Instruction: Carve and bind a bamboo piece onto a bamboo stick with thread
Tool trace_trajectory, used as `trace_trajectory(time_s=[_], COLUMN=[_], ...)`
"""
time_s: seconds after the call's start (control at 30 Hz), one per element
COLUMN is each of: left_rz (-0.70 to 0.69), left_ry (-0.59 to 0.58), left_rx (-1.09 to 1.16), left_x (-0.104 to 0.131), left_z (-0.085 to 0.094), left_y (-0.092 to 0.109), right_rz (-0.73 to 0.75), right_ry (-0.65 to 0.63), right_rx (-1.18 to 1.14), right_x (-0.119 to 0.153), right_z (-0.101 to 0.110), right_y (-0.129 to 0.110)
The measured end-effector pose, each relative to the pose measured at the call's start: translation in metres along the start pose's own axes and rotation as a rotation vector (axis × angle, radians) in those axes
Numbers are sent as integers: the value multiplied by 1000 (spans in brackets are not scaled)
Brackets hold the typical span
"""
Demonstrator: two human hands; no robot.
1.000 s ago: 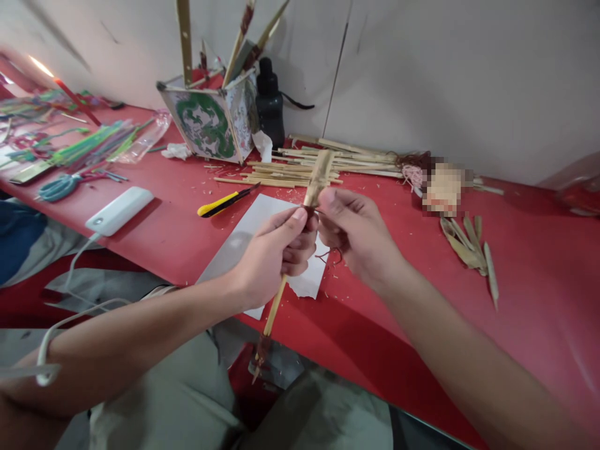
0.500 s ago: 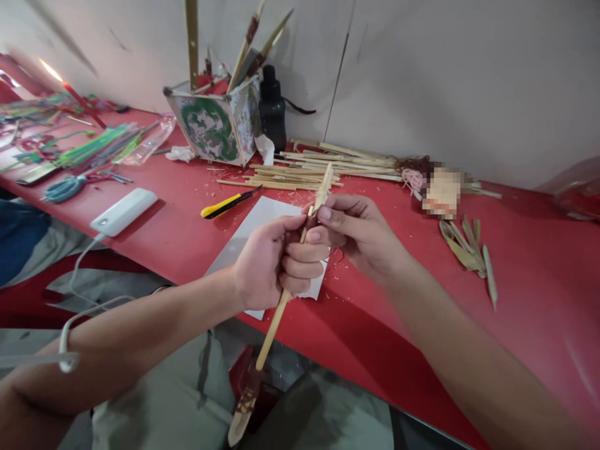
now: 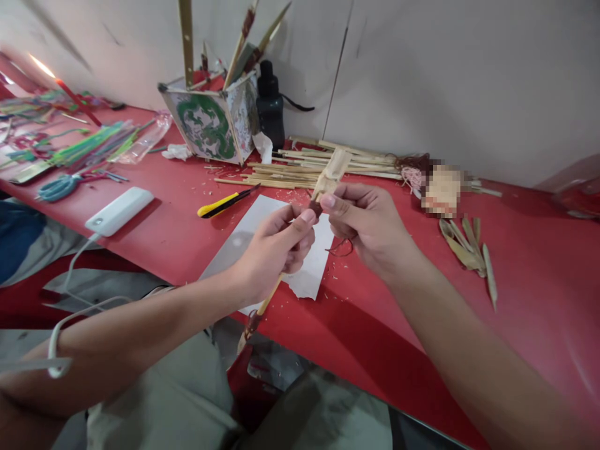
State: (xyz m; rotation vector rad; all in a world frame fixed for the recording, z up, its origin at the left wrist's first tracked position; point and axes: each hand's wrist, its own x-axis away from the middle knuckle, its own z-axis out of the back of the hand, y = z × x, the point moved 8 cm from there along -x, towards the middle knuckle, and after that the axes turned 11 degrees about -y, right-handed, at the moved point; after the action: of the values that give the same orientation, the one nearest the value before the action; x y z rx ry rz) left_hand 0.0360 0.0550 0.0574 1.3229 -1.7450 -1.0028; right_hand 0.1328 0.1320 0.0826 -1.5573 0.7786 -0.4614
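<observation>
A thin bamboo stick slants over the table's front edge, with brown thread bound round both ends. My left hand is closed round it just below the upper binding. A pale flat bamboo piece rises from that binding. My right hand pinches the base of this piece between thumb and fingers. A loose end of brown thread curls below my right fingers. At the lower end, another pale tip is bound on. Under my hands lies a white paper sheet.
A yellow utility knife lies left of the paper. Behind are several bamboo sticks, a dragon-patterned box and a black bottle. A lit red candle, blue-handled scissors and white power bank are left; dry husks right.
The upper end has turned so its flat face shows wider. The lower end has swung up and away from my lap. My left thumb now presses along the binding.
</observation>
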Motion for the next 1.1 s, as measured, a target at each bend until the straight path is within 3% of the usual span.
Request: trace_trajectory(time_s=[0.27,0.4,0.6,0.7,0.9,1.1], left_rz=[78,106,-12,21,188,245], left_ry=[-136,-210,-55,-40,-246,-334], left_rx=[106,139,-61,-34,315,407], left_x=[4,4,-1,0,7,7], left_z=[-11,-16,-6,-4,-19,-25], left_y=[-2,-5,-3,-3,-5,-6], right_rz=[8,35,50,51,0,-34], right_ry=[-117,-93,44,48,-99,-149], right_rx=[-66,-80,17,26,-203,-142], right_x=[-1,-1,-1,-1,-1,0], right_z=[-3,-1,5,5,2,-1], right_y=[-1,-5,-3,-2,4,8])
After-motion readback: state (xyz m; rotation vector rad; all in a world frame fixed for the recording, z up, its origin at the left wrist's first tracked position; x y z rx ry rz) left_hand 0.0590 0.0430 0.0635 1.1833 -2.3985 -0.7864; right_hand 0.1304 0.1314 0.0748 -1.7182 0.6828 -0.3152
